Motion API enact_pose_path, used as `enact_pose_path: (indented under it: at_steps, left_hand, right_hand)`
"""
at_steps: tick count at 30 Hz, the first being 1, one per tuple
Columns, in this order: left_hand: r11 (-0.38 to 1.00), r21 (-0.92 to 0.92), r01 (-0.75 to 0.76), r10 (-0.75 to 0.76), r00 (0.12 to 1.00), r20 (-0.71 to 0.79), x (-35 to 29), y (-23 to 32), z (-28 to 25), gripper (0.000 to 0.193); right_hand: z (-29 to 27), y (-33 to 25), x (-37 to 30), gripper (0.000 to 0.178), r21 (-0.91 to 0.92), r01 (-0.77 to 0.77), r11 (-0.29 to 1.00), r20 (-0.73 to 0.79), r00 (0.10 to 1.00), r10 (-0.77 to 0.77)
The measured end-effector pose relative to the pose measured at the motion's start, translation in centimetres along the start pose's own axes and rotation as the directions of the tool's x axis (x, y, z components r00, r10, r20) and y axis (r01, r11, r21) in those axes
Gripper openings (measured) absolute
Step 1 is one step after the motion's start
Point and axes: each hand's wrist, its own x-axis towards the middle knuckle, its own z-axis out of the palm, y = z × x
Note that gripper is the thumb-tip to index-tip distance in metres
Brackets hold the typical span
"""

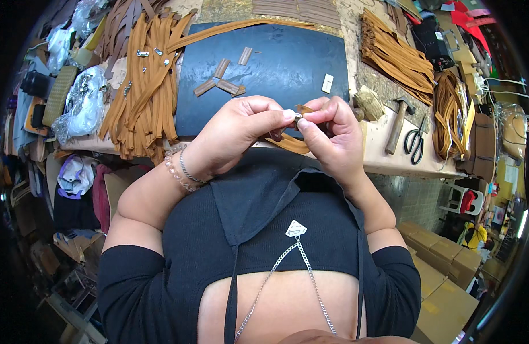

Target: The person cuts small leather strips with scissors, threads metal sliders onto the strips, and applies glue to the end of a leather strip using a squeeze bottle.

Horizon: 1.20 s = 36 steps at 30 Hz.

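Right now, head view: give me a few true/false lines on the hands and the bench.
1. Both hands pinch a small tan strap piece together. True: left hand and right hand meet on it.
2. The hammer lies left of the hands. False: it lies to their right, beside the scissors.
3. A dark mat carries short brown strips. True.
4. The tan straps sit in a box. False: they lie loose, hanging over the bench edge.

Clear plastic bags [85,102] of small metal fittings lie well to the left of the left hand [236,135], at the bench's edge. Brown cardboard boxes [448,269] stack on the floor below and right of the right hand [333,137]. A small white rectangular tag [327,83] rests on the dark mat just above that hand
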Motion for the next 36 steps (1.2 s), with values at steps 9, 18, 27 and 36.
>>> enact_pose_path:
  at_steps: [9,18,27,36]
  left_hand:
    - [0.958,0.256,-0.131,0.123,0.991,0.044,-0.4,0.5,-0.3,0.015]
    - [0.918,0.313,-0.244,0.242,0.969,0.047,-0.9,1.3,0.3,0.013]
    - [0.95,0.275,-0.149,0.126,0.987,0.1,-1.5,1.8,0.6,0.014]
    - [0.741,0.579,-0.34,0.331,0.935,0.126,-1.7,2.4,1.1,0.011]
  right_hand:
    - [-1.1,-2.1,0.3,0.015,-0.039,-0.101,0.994,0.141,0.984,0.105]
    - [-0.9,-2.8,0.0,0.024,0.059,-0.141,0.988,0.106,0.985,0.134]
    - [-1.1,-3.3,-0.4,0.024,0.051,-0.051,0.997,0.168,0.985,0.042]
    - [-1.0,-3.4,-0.5,0.029,-0.084,0.073,0.994,0.163,0.985,-0.059]
